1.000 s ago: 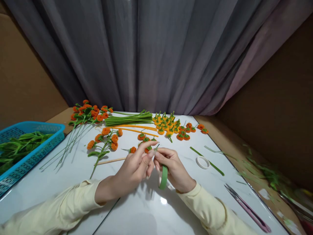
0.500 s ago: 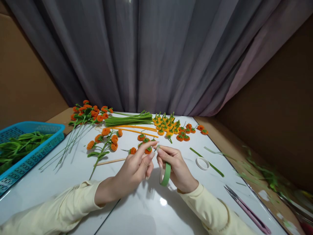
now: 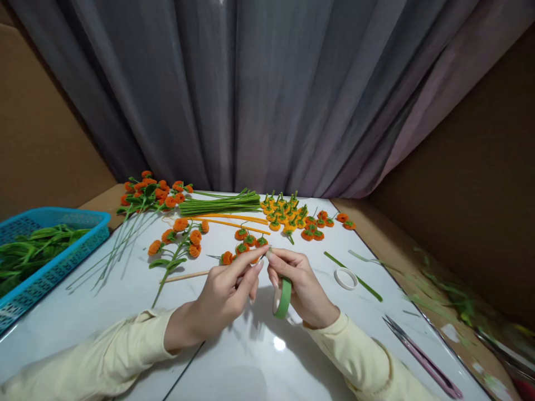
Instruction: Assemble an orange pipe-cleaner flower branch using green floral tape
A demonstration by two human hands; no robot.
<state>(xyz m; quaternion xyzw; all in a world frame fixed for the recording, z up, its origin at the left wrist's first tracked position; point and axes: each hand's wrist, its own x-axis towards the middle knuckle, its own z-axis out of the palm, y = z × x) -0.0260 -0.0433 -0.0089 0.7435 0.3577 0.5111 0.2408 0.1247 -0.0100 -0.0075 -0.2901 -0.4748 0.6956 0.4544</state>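
Above the middle of the white table, my left hand is closed in a pinch, thumb and forefinger on a thin dark stem whose tip barely shows. My right hand meets it fingertip to fingertip, also closed. From its fingers hangs a roll of green floral tape, and the tape's end runs up to the pinch. Just beyond my fingers lie several orange fuzzy flower heads with green bases. Left of them rests a finished-looking sprig of orange flowers beside a thin wooden stick.
A bundle of green pipe cleaners and yellow flower heads lie at the back. Orange stems are at back left. A blue basket holds green leaves. Purple-handled tweezers and a white ring lie right.
My left forefinger has lowered and the left hand shifted slightly, uncovering more of the orange flower heads behind it. My right hand and the tape roll stay almost in place.
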